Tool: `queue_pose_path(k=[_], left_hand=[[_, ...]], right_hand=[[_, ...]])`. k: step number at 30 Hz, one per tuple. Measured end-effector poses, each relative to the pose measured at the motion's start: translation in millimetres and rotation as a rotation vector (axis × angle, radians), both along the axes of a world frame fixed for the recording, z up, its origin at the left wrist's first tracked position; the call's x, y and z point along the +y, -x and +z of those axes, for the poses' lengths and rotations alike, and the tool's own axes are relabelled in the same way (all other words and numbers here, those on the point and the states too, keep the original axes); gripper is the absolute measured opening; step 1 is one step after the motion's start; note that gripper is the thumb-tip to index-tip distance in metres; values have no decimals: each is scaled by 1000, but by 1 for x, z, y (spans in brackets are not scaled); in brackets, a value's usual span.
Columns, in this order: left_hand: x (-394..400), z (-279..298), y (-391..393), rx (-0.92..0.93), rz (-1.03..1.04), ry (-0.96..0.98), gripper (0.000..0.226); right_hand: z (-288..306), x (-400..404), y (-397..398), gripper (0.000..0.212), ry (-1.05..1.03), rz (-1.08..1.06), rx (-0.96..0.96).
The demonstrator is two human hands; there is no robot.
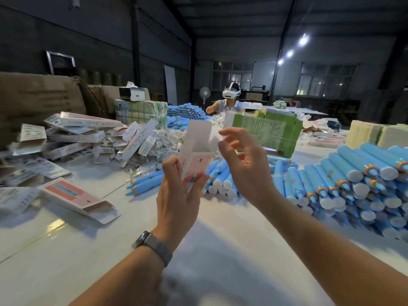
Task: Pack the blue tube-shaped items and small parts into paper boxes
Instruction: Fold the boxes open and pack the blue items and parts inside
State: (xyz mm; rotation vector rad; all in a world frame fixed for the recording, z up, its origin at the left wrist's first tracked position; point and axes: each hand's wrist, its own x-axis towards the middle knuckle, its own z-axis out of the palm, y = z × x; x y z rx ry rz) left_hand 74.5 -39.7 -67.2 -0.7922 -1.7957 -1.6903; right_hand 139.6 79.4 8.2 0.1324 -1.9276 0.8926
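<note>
The left hand (176,195) grips the lower part of a pink-and-white paper box (195,155), its fingers and thumb curled round the box, which stands nearly upright above the middle of the white worktop (220,250) with its top flaps open; a grey watch (152,246) sits on the left wrist; the right hand (245,166) is just to the right of the box, its fingers (231,133) loosely spread and bent at the open flaps, holding nothing that can be made out. Blue tubes (362,186) with white caps lie stacked at the right of the worktop, and a smaller heap of blue tubes (220,180) lies just beyond the hands; flat and folded paper boxes (88,138) are piled at the left, with one pink box (75,197) lying nearer; a green printed bundle (269,131) stands beyond the right hand; at the far end sits another person (229,102) wearing a white headset.
</note>
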Motion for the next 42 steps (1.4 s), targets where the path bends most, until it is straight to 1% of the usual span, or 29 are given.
queue_pose_path(k=[2,3,5,8,9,10,11,13,16,18,21,23,25,28,30,32,34,37,39,40,42], left_hand=[[-4,-2,14,-1,89,-62,44],[-6,-3,21,-17,140,-90,43],[-12,-4,33,-55,228,-131,39],[-20,-3,43,-100,250,-180,39],[-22,-2,45,-104,255,-186,39],[-25,-2,48,-107,265,-192,39],[-27,-3,51,-113,274,-199,39],[-33,-4,58,-131,273,-219,40],[-38,-7,68,-129,280,-217,39],[-38,-10,70,-125,282,-204,41],[-36,-12,68,-111,277,-167,43],[-35,-12,67,-103,274,-148,43],[-35,-12,66,-103,270,-156,43],[-36,-10,65,-108,262,-179,43],[-35,-9,63,-114,242,-185,43],[-33,-7,59,-108,199,-196,43],[-28,-5,52,-77,161,-198,45],[-20,-2,37,21,128,-180,49],[-14,-2,27,57,85,-166,49],[-11,-1,22,58,53,-155,49],[-5,-1,11,55,6,-126,51]], right_hand=[[-2,-1,35,9,75,0,-82],[-4,0,56,10,47,-24,-174],[-9,-1,98,19,-102,-92,-412],[-19,-11,155,38,-362,-152,-715],[-23,-15,171,40,-450,-172,-790],[-27,-20,184,37,-528,-187,-849],[-31,-24,197,31,-582,-198,-894],[-39,-30,217,25,-600,-226,-946],[-45,-37,241,38,-566,-272,-981],[-46,-42,251,43,-575,-275,-990],[-45,-47,257,34,-626,-298,-930],[-43,-48,255,26,-657,-394,-855],[-45,-44,252,23,-627,-461,-796],[-45,-35,244,24,-439,-407,-714],[-34,-31,228,28,-313,-333,-601],[-18,-28,203,23,-213,-281,-461],[-1,-24,168,21,-83,-216,-324],[23,-12,101,25,223,-42,-157],[35,-4,53,19,379,81,-48],[38,-2,30,15,431,139,13],[42,0,-9,14,452,198,123]])
